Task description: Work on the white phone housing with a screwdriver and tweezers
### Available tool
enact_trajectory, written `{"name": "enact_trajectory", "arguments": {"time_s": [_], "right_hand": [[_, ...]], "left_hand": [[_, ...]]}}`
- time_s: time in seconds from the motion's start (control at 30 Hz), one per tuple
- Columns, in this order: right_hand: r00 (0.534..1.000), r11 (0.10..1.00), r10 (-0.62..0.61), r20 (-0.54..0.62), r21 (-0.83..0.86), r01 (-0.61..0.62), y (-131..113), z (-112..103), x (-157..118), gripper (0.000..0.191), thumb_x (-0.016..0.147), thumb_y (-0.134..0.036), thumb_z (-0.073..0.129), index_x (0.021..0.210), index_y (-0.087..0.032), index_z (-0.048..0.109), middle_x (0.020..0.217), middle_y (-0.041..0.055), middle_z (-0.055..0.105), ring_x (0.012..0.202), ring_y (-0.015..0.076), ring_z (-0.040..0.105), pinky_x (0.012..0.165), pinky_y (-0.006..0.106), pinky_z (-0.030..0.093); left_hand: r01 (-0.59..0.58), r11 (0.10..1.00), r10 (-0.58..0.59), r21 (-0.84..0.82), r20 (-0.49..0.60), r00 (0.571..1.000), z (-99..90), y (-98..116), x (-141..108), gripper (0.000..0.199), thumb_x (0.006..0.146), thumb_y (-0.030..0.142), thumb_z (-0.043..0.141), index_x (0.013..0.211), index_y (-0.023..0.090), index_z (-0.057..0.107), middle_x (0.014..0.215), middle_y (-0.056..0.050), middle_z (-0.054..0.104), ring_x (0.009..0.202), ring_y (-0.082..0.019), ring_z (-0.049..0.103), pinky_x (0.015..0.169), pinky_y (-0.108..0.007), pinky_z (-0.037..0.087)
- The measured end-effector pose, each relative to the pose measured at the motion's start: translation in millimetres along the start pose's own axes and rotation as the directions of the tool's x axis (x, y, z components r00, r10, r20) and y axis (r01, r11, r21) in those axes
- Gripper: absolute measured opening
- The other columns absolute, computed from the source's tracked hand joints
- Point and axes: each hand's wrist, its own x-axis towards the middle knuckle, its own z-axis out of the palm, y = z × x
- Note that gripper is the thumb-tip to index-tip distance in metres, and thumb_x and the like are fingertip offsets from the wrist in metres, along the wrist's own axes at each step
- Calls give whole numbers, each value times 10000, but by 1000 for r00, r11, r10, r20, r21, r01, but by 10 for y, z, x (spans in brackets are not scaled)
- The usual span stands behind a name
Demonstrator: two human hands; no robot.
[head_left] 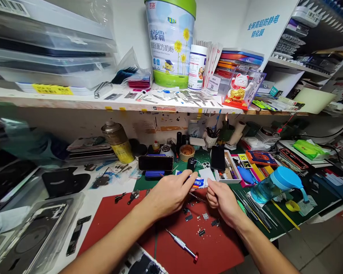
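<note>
Above the red mat (217, 247), my left hand (170, 192) is closed around a small blue and white tube (198, 183) with printed lettering. My right hand (223, 199) is closed in a pinch at the tube's right end; its fingers hide that end. A thin dark tool (197, 196) shows just under the tube between the hands, and I cannot tell what holds it. Below the hands, small phone parts (205, 216) lie scattered on the mat. A silver screwdriver (181, 243) with a red end rests nearer to me.
A phone (156, 163) leans on a blue stand behind my hands. Right of them are a tray of tools (228, 171), several pens and tweezers (254, 209) and a blue water bottle (277, 184). An opened device (143, 262) lies at the front edge. A shelf (88, 102) overhangs the back.
</note>
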Motion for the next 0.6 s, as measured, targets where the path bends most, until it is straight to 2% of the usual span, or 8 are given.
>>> {"name": "enact_trajectory", "arguments": {"time_s": [0.07, 0.13, 0.27, 0.33, 0.4, 0.47, 0.53, 0.6], "right_hand": [[999, 999, -28, -45, -22, 27, -33, -20, -34, 651, 965, -848, 540, 727, -243, 506, 707, -10, 503, 667, 141, 408, 601, 285, 347], [997, 999, -40, -66, -32, 38, -65, -19, -61, 658, 909, -866, 614, 738, -236, 528, 767, 0, 515, 733, 147, 411, 646, 283, 354], [998, 999, 44, -41, -13, -45, -109, 74, -111, 687, 926, -930, 440, 723, -275, 394, 626, -68, 312, 568, 121, 278, 519, 287, 314], [994, 995, 79, -70, -52, -83, -157, 65, -107, 693, 925, -950, 364, 731, -285, 387, 595, -76, 312, 515, 118, 270, 476, 292, 314], [983, 984, 77, -165, -148, -102, -234, -63, -29, 709, 937, -939, 367, 720, -268, 435, 609, -49, 406, 532, 124, 361, 513, 291, 368], [944, 949, 41, -328, -282, -139, -323, -308, 158, 671, 985, -857, 446, 766, -229, 537, 706, -7, 537, 657, 144, 512, 643, 293, 456], [855, 877, 5, -519, -408, -253, -395, -603, 448, 511, 1053, -679, 544, 925, -191, 628, 898, 34, 649, 863, 181, 632, 824, 351, 536], [772, 792, 2, -636, -470, -389, -435, -865, 793, 408, 1057, -565, 633, 1118, -165, 684, 1145, 83, 707, 1090, 229, 679, 996, 447, 558]], "left_hand": [[-11, 1000, 11, 3, -7, 1000, -27, 2, -3, 369, 1090, 189, 427, 1421, 134, 581, 1240, -144, 724, 901, -250, 768, 675, -353, 619], [-22, 1000, 22, 20, -19, 1000, -36, 0, -3, 346, 1101, 204, 436, 1406, 144, 587, 1203, -127, 729, 893, -228, 767, 662, -320, 611], [-74, 991, 83, 115, -75, 994, 14, -45, -1, 421, 1076, 112, 394, 1458, 98, 571, 1285, -193, 727, 836, -249, 770, 633, -346, 594], [-97, 983, 115, 155, -114, 987, 23, -81, -3, 450, 1088, 93, 377, 1504, 109, 547, 1371, -215, 702, 821, -240, 773, 645, -346, 591], [-53, 984, 86, 172, -191, 978, -24, -109, -18, 436, 1137, 190, 421, 1560, 130, 505, 1419, -220, 675, 778, -215, 761, 619, -328, 570], [72, 991, -38, 110, -287, 957, -138, -116, -60, 465, 1155, 320, 484, 1589, 151, 485, 1369, -192, 679, 755, -192, 740, 586, -303, 535], [204, 978, -208, -49, -331, 920, -297, -96, -144, 433, 1157, 353, 490, 1550, 176, 540, 1235, -126, 685, 797, -182, 728, 617, -283, 528], [272, 930, -342, -248, -309, 887, -461, -49, -275, 344, 1160, 328, 468, 1426, 204, 648, 1120, -73, 664, 867, -174, 711, 722, -274, 544]]}}
